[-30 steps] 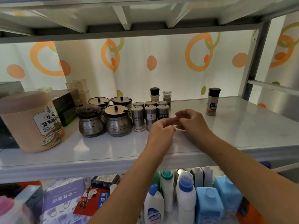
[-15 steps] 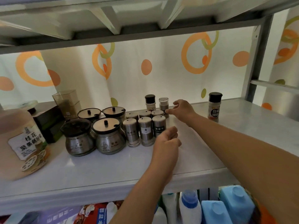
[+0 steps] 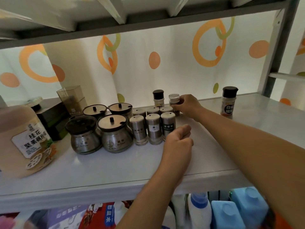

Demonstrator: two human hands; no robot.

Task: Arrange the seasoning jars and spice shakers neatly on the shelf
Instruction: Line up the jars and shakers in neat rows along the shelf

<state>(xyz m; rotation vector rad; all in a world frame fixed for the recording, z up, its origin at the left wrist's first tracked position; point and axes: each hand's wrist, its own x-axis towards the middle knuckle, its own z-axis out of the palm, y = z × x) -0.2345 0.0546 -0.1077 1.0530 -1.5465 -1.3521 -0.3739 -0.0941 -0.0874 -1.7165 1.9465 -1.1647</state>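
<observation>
Shelf point(image 3: 99, 171), contents by position.
- Front left corner: large tub point(image 3: 24, 142).
- Rear left, behind the tub: stacked boxes point(image 3: 52, 119), with a square container point(image 3: 72, 98) on top.
- Centre: four seasoning jars point(image 3: 115, 138) in a two-by-two block.
- Just right of the jars: six shakers point(image 3: 154, 128), three in front and three behind.
- Behind the shakers, near the rear edge: capped bottle point(image 3: 158, 99) on the left, small jar point(image 3: 173, 100) on the right with the right hand point(image 3: 187, 105) around it.
- Just right of the front shaker row: left hand point(image 3: 179, 139).
- Rear right, well apart: single bottle point(image 3: 228, 104).
- Beneath the shelf: cleaning bottles point(image 3: 199, 210).
</observation>
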